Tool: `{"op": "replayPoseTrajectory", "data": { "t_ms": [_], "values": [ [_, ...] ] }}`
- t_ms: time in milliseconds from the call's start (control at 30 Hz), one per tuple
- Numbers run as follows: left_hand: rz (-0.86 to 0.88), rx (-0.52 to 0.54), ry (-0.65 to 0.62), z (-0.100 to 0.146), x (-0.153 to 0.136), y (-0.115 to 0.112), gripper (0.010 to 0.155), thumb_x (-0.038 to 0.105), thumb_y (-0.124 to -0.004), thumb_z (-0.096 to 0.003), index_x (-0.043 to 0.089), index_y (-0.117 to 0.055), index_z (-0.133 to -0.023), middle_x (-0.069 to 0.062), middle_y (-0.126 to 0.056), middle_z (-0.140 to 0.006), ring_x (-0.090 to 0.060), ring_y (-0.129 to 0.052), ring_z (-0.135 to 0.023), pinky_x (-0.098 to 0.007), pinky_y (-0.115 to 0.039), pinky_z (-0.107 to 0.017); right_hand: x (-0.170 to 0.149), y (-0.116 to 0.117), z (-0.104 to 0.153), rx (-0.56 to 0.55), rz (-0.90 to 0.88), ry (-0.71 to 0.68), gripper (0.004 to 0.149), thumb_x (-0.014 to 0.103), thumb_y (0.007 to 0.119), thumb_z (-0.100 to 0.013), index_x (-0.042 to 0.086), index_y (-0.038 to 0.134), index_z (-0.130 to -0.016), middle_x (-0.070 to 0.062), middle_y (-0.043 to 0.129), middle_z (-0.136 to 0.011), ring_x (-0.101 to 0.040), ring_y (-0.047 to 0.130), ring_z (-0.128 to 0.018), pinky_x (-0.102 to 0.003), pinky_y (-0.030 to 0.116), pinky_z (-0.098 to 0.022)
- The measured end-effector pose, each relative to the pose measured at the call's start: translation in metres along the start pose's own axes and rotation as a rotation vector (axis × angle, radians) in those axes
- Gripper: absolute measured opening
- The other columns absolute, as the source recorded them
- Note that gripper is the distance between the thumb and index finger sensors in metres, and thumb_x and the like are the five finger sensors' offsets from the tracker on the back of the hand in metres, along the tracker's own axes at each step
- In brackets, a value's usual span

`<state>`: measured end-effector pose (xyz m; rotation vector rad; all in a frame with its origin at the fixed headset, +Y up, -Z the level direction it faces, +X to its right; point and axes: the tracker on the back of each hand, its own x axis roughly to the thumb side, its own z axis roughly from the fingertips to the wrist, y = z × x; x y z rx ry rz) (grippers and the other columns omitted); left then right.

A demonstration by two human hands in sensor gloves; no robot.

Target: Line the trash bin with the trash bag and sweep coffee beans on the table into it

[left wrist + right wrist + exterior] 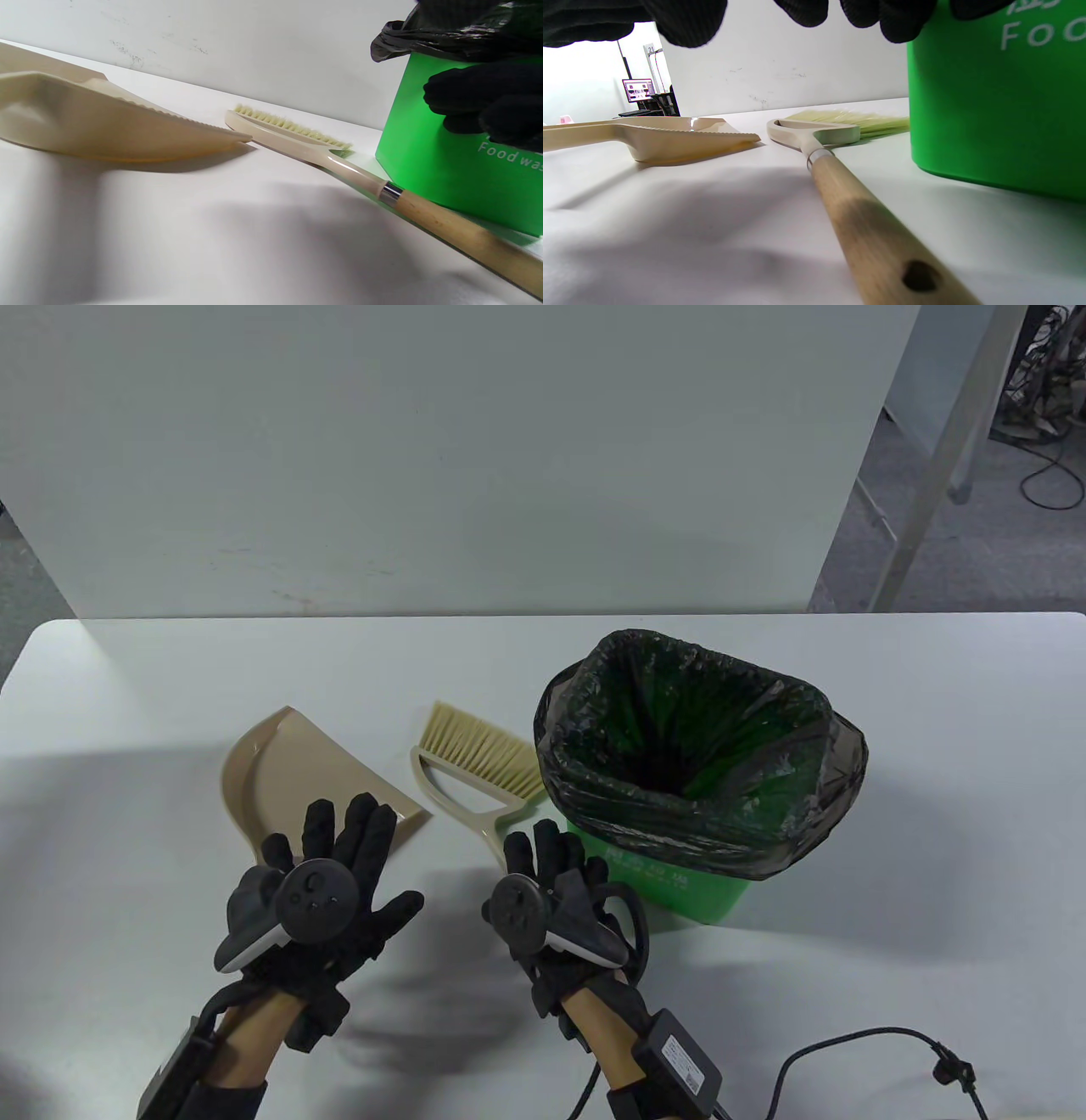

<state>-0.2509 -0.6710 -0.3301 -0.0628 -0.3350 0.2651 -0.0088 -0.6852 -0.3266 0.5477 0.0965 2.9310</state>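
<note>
Table view | green bin [679, 882] lined with black bag [704, 746]

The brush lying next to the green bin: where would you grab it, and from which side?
Probably by the wooden handle, coming down from above on the near end. The brush lies flat on the table with its bristles pointing away and its handle running back toward the right hand, which hovers over it. The bin stands close on its right, so a grasp from above looks easiest.
</note>
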Motion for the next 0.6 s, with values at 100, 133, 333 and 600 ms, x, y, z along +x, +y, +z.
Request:
{"op": "replayPoseTrajectory", "data": {
  "t_ms": [100,133,333,600],
  "values": [
    [0.0,-0.001,0.001,0.0,-0.0002,0.0,0.09,0.068,-0.054,-0.058,0.022,-0.01,-0.122,-0.012,-0.008,-0.13,-0.056,-0.003,-0.112,-0.086,-0.008,-0.06,0.0001,0.0003,-0.0001,0.003,-0.002,0.0,0.077,0.046,0.054,-0.062,-0.002,0.025,-0.115,-0.042,0.021,-0.117,-0.068,0.037,-0.1,-0.081,0.038,-0.063],
    [0.0,-0.002,0.002,0.0,-0.0003,0.0,0.09,0.068,-0.054,-0.058,0.022,-0.01,-0.122,-0.012,-0.008,-0.13,-0.056,-0.003,-0.111,-0.086,-0.008,-0.06,0.0001,0.0004,-0.0002,0.004,-0.003,0.0,0.077,0.046,0.054,-0.062,-0.002,0.026,-0.115,-0.042,0.021,-0.117,-0.068,0.037,-0.1,-0.081,0.038,-0.063],
    [0.001,-0.003,0.007,0.0,-0.0003,0.0001,0.09,0.067,-0.054,-0.0582,0.021,-0.01,-0.122,-0.012,-0.008,-0.13,-0.057,-0.004,-0.112,-0.086,-0.009,-0.06,-0.0002,0.0011,-0.0004,0.011,-0.005,0.0,0.077,0.046,0.054,-0.062,-0.002,0.026,-0.115,-0.043,0.021,-0.117,-0.068,0.038,-0.1,-0.081,0.038,-0.063],
    [-0.004,-0.004,0.015,-0.0001,-0.0007,0.0001,0.089,0.066,-0.054,-0.0586,0.021,-0.011,-0.122,-0.013,-0.009,-0.13,-0.057,-0.005,-0.112,-0.086,-0.009,-0.06,-0.0005,0.0018,-0.0006,0.015,-0.008,0.002,0.077,0.046,0.054,-0.062,-0.002,0.026,-0.115,-0.043,0.022,-0.117,-0.068,0.038,-0.1,-0.081,0.038,-0.063]
  ]
}}
